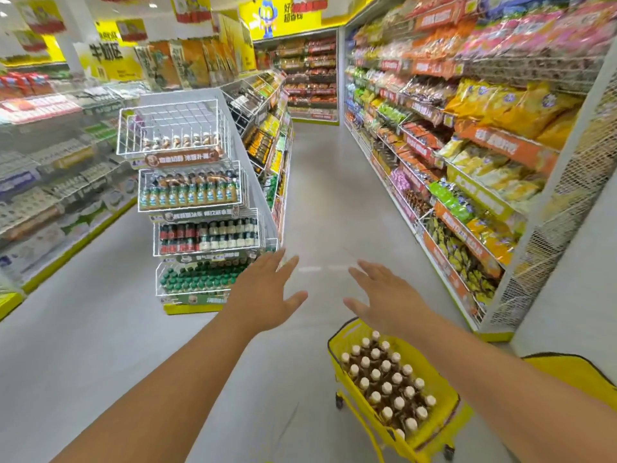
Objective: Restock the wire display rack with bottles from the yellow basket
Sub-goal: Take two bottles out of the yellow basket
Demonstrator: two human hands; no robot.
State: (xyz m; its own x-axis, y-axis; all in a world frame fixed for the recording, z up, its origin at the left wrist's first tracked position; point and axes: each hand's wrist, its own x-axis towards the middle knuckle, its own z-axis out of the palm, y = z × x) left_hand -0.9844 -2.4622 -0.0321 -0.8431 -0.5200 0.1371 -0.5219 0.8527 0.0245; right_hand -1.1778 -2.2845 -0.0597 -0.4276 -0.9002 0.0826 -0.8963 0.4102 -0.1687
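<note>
In a supermarket aisle, a person's two bare arms reach fwd over the grey floor [310,182]. The left hand [263,295] is spread wide, palm down, holding nothing; its fingertips overlap the lower right corner of the wire display rack [197,202] in this view, tho contact can't be told. The right hand [384,295] is likewise wide open & empty, hovering above the far rim of the yellow basket [394,389]. The basket stands on small wheels on the floor at lower right, packed w/ upright brown bottles [387,385] w/ pale caps. The rack, well apart from the basket to the left, has four white wire tiers: top tier holds only a single row of bottles along its bottom, w/ most of the cage bare; the three tiers below are full of bottles. Snack shelves [467,145] line the right side of the aisle; labels are too blurred to read.
</note>
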